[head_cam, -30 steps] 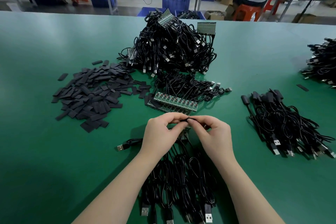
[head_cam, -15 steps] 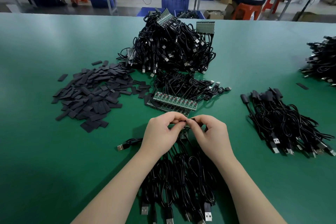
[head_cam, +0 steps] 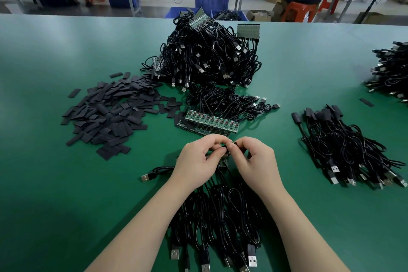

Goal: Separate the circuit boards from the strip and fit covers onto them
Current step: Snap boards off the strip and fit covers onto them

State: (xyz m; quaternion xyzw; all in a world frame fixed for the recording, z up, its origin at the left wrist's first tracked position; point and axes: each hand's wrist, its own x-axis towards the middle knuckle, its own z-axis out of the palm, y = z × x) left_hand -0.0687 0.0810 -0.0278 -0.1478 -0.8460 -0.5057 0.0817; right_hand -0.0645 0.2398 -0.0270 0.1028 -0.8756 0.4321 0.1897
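Both hands meet over the bench (head_cam: pixel 66 183), fingers curled. My left hand (head_cam: pixel 198 159) pinches the near end of a small black cover (head_cam: pixel 230 145); my right hand (head_cam: pixel 257 161) pinches the same piece from the other side, thumbs and forefingers touching at it. I cannot tell whether a board sits inside the cover; a green edge shows just under the left fingers.

Just beyond the hands lies a strip of circuit boards (head_cam: pixel 212 122), green, boards side by side, cables attached. Beyond-left of the hands: a loose heap of flat black covers (head_cam: pixel 110 112). Under my wrists: cables (head_cam: pixel 220 223) with USB plugs. Right of the hands: a pile of finished cables (head_cam: pixel 344 150).
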